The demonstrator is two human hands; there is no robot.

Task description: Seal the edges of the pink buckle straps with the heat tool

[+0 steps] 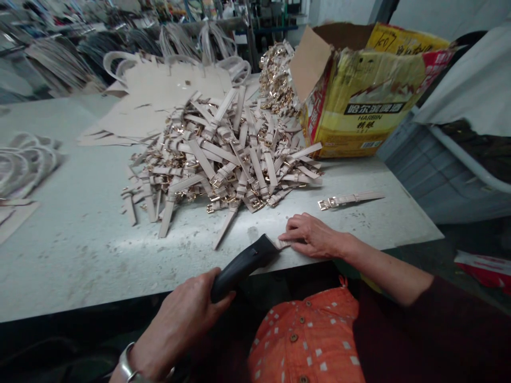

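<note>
Left hand [187, 300]: we clasp the black handheld tool [245, 264]
Right hand [312, 235]: pinching a pale strap [282, 244]
Strap: juts left toward the tool

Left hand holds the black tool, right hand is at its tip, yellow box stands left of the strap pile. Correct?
No: the head view shows the yellow box to the right of the strap pile, not left. The left hand does hold the black tool, with the right hand at its tip.
</note>
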